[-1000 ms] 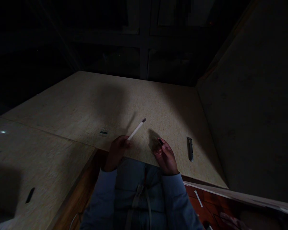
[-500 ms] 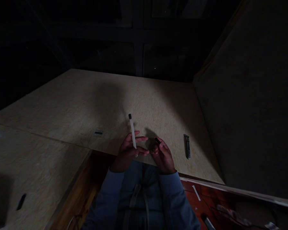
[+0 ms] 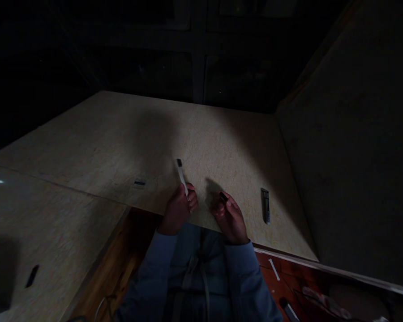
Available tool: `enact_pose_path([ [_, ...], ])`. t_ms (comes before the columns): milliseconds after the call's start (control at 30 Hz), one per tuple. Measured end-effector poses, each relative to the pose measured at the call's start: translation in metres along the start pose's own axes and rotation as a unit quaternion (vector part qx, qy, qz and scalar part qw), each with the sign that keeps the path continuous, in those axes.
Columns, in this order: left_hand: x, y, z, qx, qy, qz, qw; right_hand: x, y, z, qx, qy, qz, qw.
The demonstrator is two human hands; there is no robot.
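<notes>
Dim tabletop [image 3: 208, 138] — left hand [image 3: 178, 209] grips a toothbrush [image 3: 181, 174].

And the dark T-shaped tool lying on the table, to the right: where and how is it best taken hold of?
Probably take the tool by its slim handle, from above on the near side: it lies flat, handle end nearer, with the wider head at the far end.

Dark blue-teal garment [image 3: 218, 266] worn on torso, faintly cross-seamed; pale cord [image 3: 204, 277] hung down garment's front; plain blue-grey long sleeves [image 3: 242, 261] seen either side of garment.
</notes>
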State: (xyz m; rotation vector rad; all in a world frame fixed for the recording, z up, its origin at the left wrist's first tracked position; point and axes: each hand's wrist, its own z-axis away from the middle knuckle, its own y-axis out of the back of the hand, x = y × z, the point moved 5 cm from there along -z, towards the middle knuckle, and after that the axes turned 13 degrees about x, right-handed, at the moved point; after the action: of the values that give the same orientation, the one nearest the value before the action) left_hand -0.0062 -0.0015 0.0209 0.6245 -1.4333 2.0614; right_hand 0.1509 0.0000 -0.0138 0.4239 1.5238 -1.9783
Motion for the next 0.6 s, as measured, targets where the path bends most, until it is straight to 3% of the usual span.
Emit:
enact_pose_path([
  [167, -0.008, 0.001, -0.008, -0.053, 0.033, -0.045, 0.997, -0.001, -0.001, 0.0, 0.003, 0.01, 0.009, 1.0],
  [400, -0.038, 0.002, -0.01, -0.205, 0.185, -0.113, 0.954, -0.004, 0.001, 0.001, 0.023, 0.104, 0.08, 0.991],
  [467, -0.043, 0.005, -0.01, -0.212, 0.174, -0.138, 0.952, -0.007, 0.002, 0.0, 0.029, 0.118, 0.107, 0.987],
  [600, -0.038, 0.005, -0.01, -0.18, 0.086, -0.154, 0.968, -0.025, 0.001, 0.001, 0.041, 0.137, 0.176, 0.974],
])
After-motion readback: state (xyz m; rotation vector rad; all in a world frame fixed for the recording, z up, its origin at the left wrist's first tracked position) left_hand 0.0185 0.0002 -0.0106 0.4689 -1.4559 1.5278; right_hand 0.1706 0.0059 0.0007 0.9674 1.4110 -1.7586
